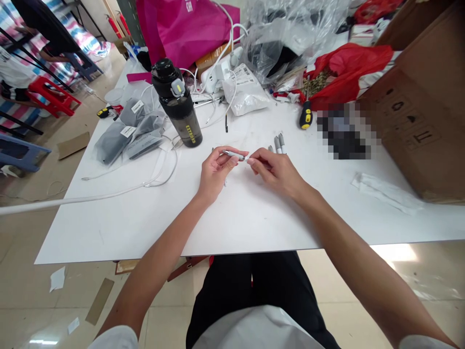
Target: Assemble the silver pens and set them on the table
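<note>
My left hand (217,172) is closed around a silver-and-grey pen (233,155), held between thumb and fingers above the white table. At the pen's right end my right hand (272,168) pinches a small whitish piece (247,160); its exact kind is too small to make out. Both hands nearly meet there. Just beyond the right hand lie several similar grey-and-white pens or pen barrels (279,143), side by side. Some tiny bits on the table near the left hand are partly hidden by it.
A black bottle (180,109) stands left of the hands, near grey packets (115,138) and white cables (160,183). Farther back are a screwdriver (306,116), a power strip (218,72), a red bag (345,65) and a magenta bag (174,31). A cardboard box (417,111) borders the right.
</note>
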`<state>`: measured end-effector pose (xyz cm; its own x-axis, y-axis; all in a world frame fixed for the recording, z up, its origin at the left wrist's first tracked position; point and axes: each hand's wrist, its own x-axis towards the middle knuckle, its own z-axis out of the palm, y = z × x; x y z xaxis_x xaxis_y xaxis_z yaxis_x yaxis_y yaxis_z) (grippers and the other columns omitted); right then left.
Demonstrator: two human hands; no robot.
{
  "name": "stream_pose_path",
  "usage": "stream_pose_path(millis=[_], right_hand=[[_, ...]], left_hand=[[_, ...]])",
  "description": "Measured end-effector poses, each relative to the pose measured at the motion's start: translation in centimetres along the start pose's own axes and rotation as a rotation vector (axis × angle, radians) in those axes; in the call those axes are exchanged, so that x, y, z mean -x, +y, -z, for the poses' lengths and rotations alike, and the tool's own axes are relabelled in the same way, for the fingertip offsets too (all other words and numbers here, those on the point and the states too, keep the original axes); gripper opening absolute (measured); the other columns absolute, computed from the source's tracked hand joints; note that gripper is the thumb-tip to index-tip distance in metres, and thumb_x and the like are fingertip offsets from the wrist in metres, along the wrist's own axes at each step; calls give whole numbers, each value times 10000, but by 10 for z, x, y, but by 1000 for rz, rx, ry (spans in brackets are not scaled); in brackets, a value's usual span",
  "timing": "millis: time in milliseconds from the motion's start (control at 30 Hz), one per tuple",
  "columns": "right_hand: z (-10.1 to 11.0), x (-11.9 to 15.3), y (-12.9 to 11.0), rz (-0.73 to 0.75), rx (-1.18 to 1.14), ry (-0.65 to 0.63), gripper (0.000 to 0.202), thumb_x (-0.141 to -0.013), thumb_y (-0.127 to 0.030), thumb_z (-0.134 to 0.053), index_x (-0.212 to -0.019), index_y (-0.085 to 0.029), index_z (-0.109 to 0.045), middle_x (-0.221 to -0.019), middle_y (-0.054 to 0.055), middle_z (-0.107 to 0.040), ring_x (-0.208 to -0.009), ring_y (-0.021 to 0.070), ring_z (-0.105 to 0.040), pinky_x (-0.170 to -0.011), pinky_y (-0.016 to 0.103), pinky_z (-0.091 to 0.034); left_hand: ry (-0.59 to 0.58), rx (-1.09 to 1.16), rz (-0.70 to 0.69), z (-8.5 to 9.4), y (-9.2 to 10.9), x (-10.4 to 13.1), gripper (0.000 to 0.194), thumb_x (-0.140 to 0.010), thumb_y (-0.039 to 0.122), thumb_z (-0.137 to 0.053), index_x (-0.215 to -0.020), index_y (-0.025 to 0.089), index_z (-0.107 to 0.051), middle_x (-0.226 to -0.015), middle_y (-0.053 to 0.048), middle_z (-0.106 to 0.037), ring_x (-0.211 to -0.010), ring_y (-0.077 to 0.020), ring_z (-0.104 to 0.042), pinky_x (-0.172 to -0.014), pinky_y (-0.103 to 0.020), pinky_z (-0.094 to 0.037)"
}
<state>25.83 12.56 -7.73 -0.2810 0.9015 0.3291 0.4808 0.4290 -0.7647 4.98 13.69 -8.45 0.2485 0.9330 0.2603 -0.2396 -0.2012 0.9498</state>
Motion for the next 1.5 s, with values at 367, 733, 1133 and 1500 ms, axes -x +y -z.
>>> stream_pose_path(millis=[367, 733, 1133, 1500], right_hand=[[1, 0, 1, -33, -15, -7, 440, -1032, -677, -625, -984, -240, -609, -798, 5, -678, -635, 154, -516, -630, 310, -376], [5, -1, -6, -67, -6, -41, 565, -1025, -773, -549, -925, -225, -649, -789, 13, -662, -626, 144, -494, -622, 310, -379], [4, -1, -7, -108, -83, -18, 519, -993, -746, -638, -939, -231, -677, -689, -13, -582, -590, 140, -429, -583, 318, -330], [7, -1, -11, -182, -362, -39, 519, -1008, -733, -632, -925, -226, -711, -642, -20, -558, -549, 117, -408, -519, 296, -331]], left_hand=[[13, 8, -3, 0, -1, 0, 290, -986, 469, -804, -1121, 232, -706, -1200, -95, -824, -1179, -238, -762, -1040, -382, -544], [18, 21, -3, 0, -2, 0, 290, -991, 476, -796, -1124, 236, -700, -1211, -96, -823, -1185, -239, -758, -1056, -391, -537], [32, 28, 7, 2, -1, -1, 268, -996, 463, -793, -1111, 242, -694, -1211, -87, -827, -1157, -221, -763, -1045, -375, -541], [44, 49, 38, -1, 0, 0, 333, -964, 521, -815, -1099, 242, -695, -1212, -94, -828, -1163, -229, -760, -1063, -394, -536]])
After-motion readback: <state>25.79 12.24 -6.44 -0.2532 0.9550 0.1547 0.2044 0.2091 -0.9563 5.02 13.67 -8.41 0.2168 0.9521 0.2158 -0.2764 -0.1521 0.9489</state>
